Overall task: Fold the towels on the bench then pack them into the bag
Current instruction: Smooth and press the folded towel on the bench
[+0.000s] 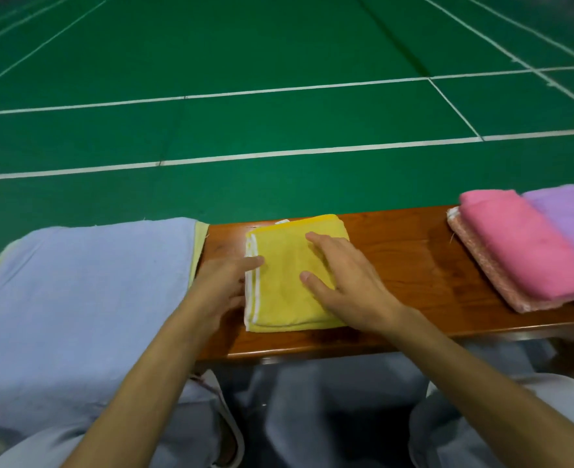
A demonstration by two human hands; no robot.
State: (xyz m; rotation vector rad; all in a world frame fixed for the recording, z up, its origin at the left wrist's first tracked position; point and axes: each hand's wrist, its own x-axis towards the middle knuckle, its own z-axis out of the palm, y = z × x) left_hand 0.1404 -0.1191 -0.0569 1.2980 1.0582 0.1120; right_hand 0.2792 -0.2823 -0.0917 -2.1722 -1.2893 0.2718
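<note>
Right hand (pixel 346 282) flat, fingers spread, on a folded yellow towel (pixel 279 298) at the middle of the wooden bench (pixel 414 265). The left hand (pixel 218 288), fingers loosely extended, touches its white-trimmed edge. Pressing the layers down while squaring that edge should keep the fold tidy.

Bare bench (pixel 397 261) lay between the yellow towel (pixel 285 298) and the pink stack (pixel 522 251); a blue cloth (pixel 76 298) crowded the left.

Your centre towel (pixel 289 292) is yellow, edged white. At left lies a pale blue towel (pixel 76 298); at right, a pink towel (pixel 522 248) and a lilac towel (pixel 572 217).
</note>
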